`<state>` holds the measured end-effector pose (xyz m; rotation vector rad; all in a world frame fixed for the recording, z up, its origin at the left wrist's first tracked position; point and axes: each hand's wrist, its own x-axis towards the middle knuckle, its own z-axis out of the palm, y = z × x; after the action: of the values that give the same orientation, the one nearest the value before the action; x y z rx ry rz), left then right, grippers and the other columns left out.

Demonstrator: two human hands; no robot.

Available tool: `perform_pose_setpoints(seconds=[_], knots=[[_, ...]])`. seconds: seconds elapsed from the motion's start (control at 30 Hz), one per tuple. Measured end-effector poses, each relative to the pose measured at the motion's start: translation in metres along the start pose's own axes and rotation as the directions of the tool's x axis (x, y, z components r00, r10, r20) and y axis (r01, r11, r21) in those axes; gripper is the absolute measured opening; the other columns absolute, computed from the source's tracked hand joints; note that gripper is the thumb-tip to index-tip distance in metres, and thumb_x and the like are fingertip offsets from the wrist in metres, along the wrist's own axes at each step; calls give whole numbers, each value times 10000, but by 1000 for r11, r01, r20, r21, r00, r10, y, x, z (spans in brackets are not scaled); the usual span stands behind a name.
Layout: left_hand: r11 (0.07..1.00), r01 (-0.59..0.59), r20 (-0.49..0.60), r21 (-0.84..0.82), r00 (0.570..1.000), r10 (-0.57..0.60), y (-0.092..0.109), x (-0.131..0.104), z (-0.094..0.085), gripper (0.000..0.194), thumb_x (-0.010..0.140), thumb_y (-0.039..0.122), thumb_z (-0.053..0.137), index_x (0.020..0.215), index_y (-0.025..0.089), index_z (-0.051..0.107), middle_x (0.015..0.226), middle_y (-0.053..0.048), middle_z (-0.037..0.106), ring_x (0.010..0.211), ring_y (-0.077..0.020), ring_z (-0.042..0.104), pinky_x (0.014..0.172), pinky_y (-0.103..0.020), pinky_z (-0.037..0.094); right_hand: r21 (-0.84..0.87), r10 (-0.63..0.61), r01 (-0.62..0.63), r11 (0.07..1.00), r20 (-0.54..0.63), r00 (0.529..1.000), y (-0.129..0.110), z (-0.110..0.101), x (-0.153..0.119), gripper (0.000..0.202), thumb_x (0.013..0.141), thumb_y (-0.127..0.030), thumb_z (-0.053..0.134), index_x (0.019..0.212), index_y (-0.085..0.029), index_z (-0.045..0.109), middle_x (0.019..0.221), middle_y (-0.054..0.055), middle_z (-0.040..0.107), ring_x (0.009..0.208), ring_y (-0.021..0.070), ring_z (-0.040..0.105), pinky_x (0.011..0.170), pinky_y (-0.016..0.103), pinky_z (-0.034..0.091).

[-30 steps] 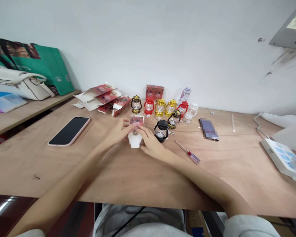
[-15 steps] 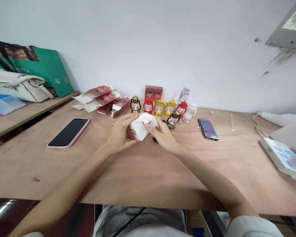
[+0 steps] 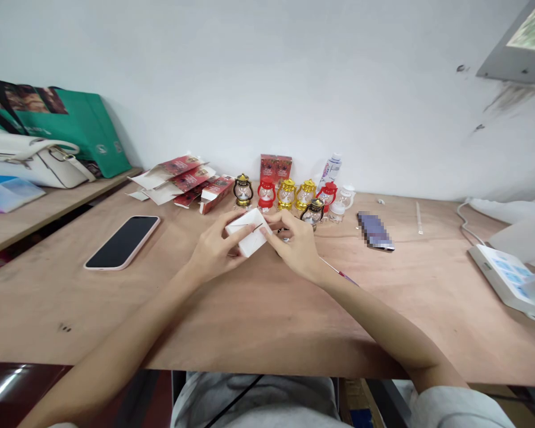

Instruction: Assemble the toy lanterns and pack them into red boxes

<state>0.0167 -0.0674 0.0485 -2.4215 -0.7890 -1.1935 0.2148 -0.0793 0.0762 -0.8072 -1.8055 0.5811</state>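
A small cardboard box [image 3: 252, 235] is held above the table between my two hands, its white end facing up. My left hand [image 3: 214, 246] wraps the box's left side, thumb pressing on the white flap. On the right edge, my right hand [image 3: 296, 244] grips with curled fingers and thumb. Behind my hands stand several mini lanterns: a dark bronze one [image 3: 243, 191], a red one [image 3: 266, 194], a gold one [image 3: 286, 195] and a white one [image 3: 346, 196] among them. Another bronze lantern [image 3: 312, 213] stands just beyond my right hand, partly hidden.
Red unfolded boxes [image 3: 178, 181] lie back left; two upright red boxes [image 3: 276, 167] and a bottle [image 3: 331, 169] stand by the wall. Phones lie left [image 3: 123, 242] and right [image 3: 375, 230]. A thin rod [image 3: 341, 274] lies by my right forearm. A white power strip [image 3: 508, 279] sits far right.
The box's raised flap has been folded down, so its white end now looks flat. My right fingers have curled in at its edge. The thin rod has come into view.
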Motion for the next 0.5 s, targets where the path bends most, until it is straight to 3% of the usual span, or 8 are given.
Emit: perform_pose_setpoints(seconds=[0.17,0.37,0.5], knots=[[998,-6,23,69,1000,4,-1,-2,0,499,775,269,627,1258,289,502,1317,-129,465,1151,-284,537,845,-380,522,-156,-108,109,982,20,994,1,1,-3,122,844,-262,521,921,-202,593,883,47,665,757,141,643,684,276,564],[987,71,-17,144,997,-69,1,-2,-1,397,765,279,617,1157,256,561,1277,-121,499,1102,-276,570,783,-351,548,-92,-141,148,985,79,987,-7,0,-2,256,837,-363,576,1037,-204,592,1020,67,662,891,168,639,771,309,563],[990,22,-101,137,995,-8,3,-1,1,419,761,263,632,1166,258,524,1289,-127,489,1101,-276,576,754,-346,557,-70,-134,137,988,37,990,-10,2,-3,219,831,-344,603,997,-203,615,1004,56,676,881,163,652,786,304,561]])
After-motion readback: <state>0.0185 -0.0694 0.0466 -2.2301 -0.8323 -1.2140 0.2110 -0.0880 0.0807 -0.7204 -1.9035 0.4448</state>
